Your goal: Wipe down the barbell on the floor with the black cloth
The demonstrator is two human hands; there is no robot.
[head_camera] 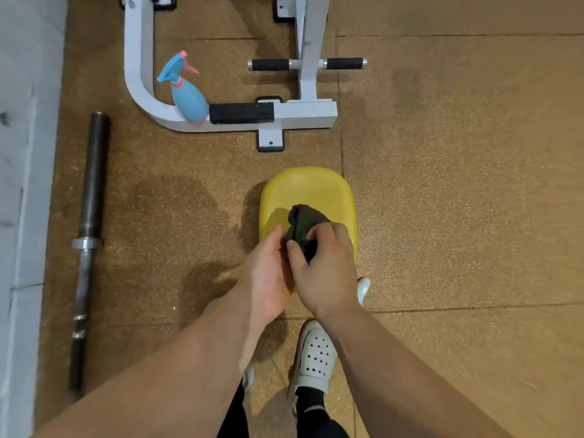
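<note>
clog [316, 355]: white, perforated, on the floor [458, 200] at the bottom of the view, just below the hands; black trouser leg above it.
right hand [327, 270]: grip clamped on the black cloth [305, 224] - thumb and fingers curl round its lower part.
left hand [267, 275]: just beside the right hand, thumb against the cloth's left edge. Fingers are hidden behind the right hand and cloth, so cannot tell if this grip is closed on it.
black cloth: bunched up between both hands, upper end sticking out past the fingers, in front of the yellow stool [308, 188]. Cannot tell if it touches the seat.
yellow stool: rounded seat on the floor, straight ahead of the feet.
barbell [90, 213]: lies on the floor at far left, parallel to the pale wall [19, 159] - well apart from hands and cloth. Dark sleeve at the far end, silver collar, thinner shaft running toward the viewer.
machine frame [139, 74]: white tubing with a black tread pad, beyond the stool.
spray bottle [188, 98]: blue with a pink trigger, standing tilted on the frame's curved corner.
handles [271, 64]: two black foam grips on a crossbar, farther back.
</note>
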